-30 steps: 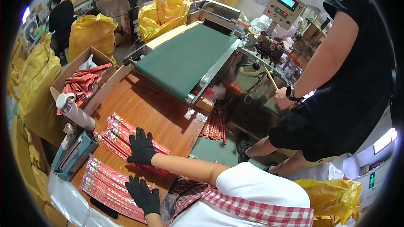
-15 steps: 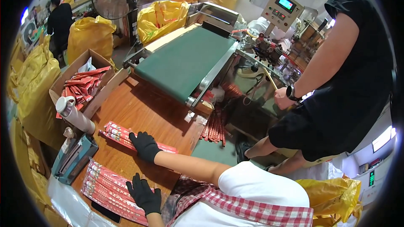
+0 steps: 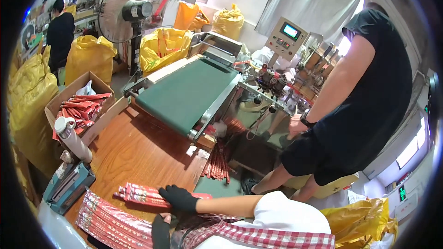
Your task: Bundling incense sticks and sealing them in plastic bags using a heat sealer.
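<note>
My right hand (image 3: 179,198), in a black glove, lies on top of a flat bundle of long red packets (image 3: 138,193) near the front edge of the wooden table (image 3: 138,152), with its fingers curled over the bundle. My left hand (image 3: 161,231), also gloved, is low at the table edge close to my body, beside a fanned row of red packets (image 3: 108,221). Its fingers are hidden. A plaid cloth covers my front below both hands.
A green conveyor belt (image 3: 184,94) runs away from the table. A person in black (image 3: 364,106) stands at the machine with a control panel (image 3: 288,37). At left stand a cardboard box of red packets (image 3: 78,106), a white bottle (image 3: 74,138) and a teal sealer (image 3: 69,186). Yellow sacks (image 3: 90,55) and a fan (image 3: 124,11) stand behind.
My right hand has drawn the bundle of packets nearer to the table's front edge. My left hand has pulled back off the fanned row toward my body.
</note>
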Demonstrator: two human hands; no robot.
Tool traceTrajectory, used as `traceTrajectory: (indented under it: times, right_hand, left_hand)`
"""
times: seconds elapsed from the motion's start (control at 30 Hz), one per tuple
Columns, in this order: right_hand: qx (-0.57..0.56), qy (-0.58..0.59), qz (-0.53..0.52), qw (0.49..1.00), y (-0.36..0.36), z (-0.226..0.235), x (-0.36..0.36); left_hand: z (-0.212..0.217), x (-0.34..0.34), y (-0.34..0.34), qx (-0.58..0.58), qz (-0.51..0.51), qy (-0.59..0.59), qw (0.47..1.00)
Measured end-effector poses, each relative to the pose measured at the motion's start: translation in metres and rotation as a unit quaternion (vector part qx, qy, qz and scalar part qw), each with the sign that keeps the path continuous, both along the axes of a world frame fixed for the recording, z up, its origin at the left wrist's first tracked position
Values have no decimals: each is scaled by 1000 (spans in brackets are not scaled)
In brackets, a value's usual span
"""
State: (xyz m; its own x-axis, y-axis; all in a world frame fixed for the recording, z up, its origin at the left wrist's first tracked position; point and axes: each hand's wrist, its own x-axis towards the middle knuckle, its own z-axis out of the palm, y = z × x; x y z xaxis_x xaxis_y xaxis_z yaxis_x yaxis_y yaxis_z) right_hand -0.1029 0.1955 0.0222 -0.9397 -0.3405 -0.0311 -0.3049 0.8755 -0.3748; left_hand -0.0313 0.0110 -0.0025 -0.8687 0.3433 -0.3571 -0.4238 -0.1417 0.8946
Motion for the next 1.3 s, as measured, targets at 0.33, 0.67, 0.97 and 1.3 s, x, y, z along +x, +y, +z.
traceTrajectory:
  times: [0.33,0.67,0.97,1.3]
  right_hand:
    - [-22,19,-18,999,29,47,77]
    - [-388,-402,-11,829,35,65,26]
    - [-440,-163,52,881,-45,172,-163]
    - [-38,118,61,990,-132,165,-456]
  left_hand:
    - [33,36,2,152,17,-118,981]
    - [36,27,1,40,6,69,997]
    - [44,63,-77,101,203,2,974]
    - [61,63,-63,-38,240,10,970]
